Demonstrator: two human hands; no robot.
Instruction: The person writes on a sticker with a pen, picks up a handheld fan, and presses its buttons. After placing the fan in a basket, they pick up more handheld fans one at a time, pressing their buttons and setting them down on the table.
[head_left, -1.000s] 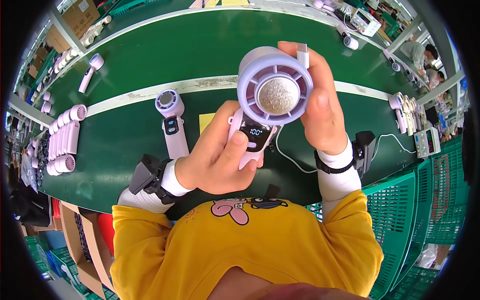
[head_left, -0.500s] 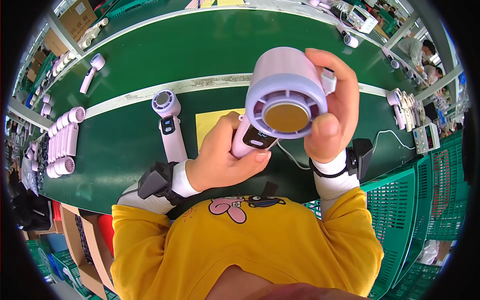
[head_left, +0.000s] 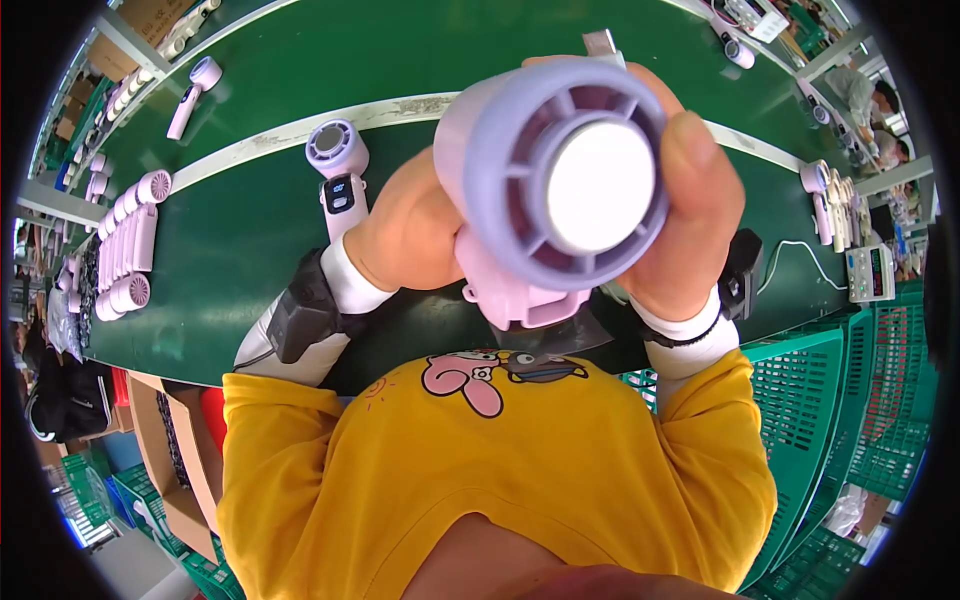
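While the smooth green tabletop (head_left: 225, 265) spreads leftward to its edge, the right hand (head_left: 697, 215) clasps a pink, lavender-rimmed cylindrical fan (head_left: 558, 190); whether the left hand (head_left: 405, 225) grips is hidden.

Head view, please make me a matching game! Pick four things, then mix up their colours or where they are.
Things:
1. Nearest fan
2. Shirt
3. Table
4. Open carton

Clues:
A. Green, with fans lying on it
B. Brown, at the lower left
C. Between the left hand and right hand
D. Yellow, with a cartoon print

Right pairs: 1-C, 2-D, 3-A, 4-B
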